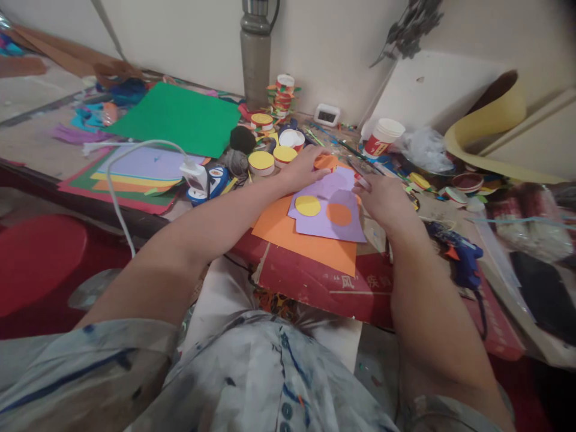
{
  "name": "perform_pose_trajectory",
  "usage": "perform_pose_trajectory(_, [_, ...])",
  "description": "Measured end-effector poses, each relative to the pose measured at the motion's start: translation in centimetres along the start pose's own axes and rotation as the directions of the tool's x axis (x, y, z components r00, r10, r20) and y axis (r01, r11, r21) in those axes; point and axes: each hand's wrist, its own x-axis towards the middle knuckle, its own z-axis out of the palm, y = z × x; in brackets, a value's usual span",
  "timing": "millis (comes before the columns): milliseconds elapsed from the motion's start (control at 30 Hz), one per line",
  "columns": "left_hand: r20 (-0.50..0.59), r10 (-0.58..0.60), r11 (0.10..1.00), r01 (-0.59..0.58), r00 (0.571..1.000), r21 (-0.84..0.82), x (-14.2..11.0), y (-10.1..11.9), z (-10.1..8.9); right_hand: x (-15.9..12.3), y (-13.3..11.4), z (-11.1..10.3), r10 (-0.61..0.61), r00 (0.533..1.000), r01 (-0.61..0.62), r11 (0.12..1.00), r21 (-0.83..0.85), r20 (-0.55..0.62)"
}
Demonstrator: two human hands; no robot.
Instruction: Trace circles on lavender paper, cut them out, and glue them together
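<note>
My left hand (306,170) is closed around the edge of a short round piece with an orange top (326,162). My right hand (382,198) has its fingers pinched together at a small red-and-white thing (361,179), too blurred to name. Between the hands lies purple paper (324,229), layered over an orange sheet (310,240). On the purple paper rest a yellow paper circle (308,206) and an orange paper circle (339,214). Two short cup pieces with yellow tops, one of them the nearer yellow-topped piece (261,162), stand beyond my left forearm.
A green sheet (180,120) and stacked coloured papers (139,171) lie left, beside a charger with a cable (195,179). A tall bottle (255,60) stands at the wall. Rightward are a paper cup (383,138), a blue glue gun (465,258) and a dark phone-like slab (544,294).
</note>
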Motion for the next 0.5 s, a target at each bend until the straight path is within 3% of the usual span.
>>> perform_pose_trajectory(300, [-0.001,-0.041,0.998,0.041,0.999,0.048,0.1,0.1,0.9,0.3,-0.8,-0.2,0.211,0.968,-0.203,0.977,-0.07,0.133])
perform_pose_trajectory(500, [-0.003,-0.021,0.999,0.022,1.0,0.046,0.4,-0.1,0.6,0.3,-1.2,-0.2,0.252,0.96,-0.262,0.962,0.078,0.12])
